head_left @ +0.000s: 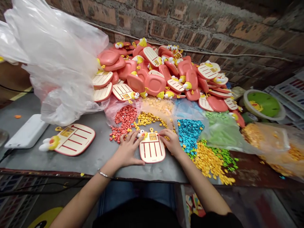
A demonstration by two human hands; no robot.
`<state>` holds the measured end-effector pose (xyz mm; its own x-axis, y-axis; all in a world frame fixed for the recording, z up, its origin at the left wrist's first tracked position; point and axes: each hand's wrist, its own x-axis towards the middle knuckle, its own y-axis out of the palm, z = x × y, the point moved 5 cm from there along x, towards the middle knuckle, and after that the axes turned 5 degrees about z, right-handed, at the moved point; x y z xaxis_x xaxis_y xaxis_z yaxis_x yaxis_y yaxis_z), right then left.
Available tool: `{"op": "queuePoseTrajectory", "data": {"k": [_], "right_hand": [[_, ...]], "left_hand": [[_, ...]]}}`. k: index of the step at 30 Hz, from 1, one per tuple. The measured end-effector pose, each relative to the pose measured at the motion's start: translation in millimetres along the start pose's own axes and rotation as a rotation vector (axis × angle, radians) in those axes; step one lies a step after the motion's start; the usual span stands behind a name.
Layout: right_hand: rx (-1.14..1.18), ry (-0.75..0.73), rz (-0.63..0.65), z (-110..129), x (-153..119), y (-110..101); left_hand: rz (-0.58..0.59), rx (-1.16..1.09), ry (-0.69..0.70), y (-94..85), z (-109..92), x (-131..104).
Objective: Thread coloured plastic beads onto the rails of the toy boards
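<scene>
A cream-faced toy board (152, 148) with red slots and a yellow duck-like head with white eyes lies flat in front of me on the grey table cover. My left hand (128, 148) holds its left side, fingers at the head and thumb by the lower left edge. At the board's upper right, the fingertips of my right hand (171, 143) are pinched together over a slot; whatever is between them is too small to name. Behind my hands lie small red pieces (125, 114), yellow pieces (148, 119) and blue pieces (189, 133).
Another toy board (75, 139) lies at left, beside a white power bank (27, 131). A heap of pink-backed boards (155, 84) rises against the brick wall. Large clear plastic bags (61, 53) stand at left. Yellow-orange pieces (209, 160) and green pieces (224, 157) spread at right, near a green bowl (266, 103).
</scene>
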<state>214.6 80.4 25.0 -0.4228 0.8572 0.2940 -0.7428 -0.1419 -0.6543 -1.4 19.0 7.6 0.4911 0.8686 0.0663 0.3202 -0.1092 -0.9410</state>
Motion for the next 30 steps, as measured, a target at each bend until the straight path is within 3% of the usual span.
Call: {"op": "queuePoseTrajectory", "data": {"k": [7,12,16,21,27,28,30], "right_hand": [[-0.165,-0.040,-0.006,-7,-4,11],[-0.071,-0.035,0.072,1,-23,5],[0.006,0.050,0.103,9,-18,20],[0.060,-0.052,0.246,34,5,52],[0.328,-0.118,0.571,44,3,50],[0.341,-0.121,0.559,44,8,46],[0.297,-0.103,0.417,43,31,39]], "left_hand": [[-0.007,0.022,-0.043,3.5,-1,1],[0.012,0.011,-0.048,2.4,-1,2],[0.049,-0.026,-0.016,1.4,-4,4],[0.057,-0.042,0.006,1.4,-3,2],[0.012,-0.042,0.009,-1.1,1,1],[0.006,-0.040,0.002,-2.1,1,1],[0.001,-0.029,-0.032,-3.9,4,2]]}}
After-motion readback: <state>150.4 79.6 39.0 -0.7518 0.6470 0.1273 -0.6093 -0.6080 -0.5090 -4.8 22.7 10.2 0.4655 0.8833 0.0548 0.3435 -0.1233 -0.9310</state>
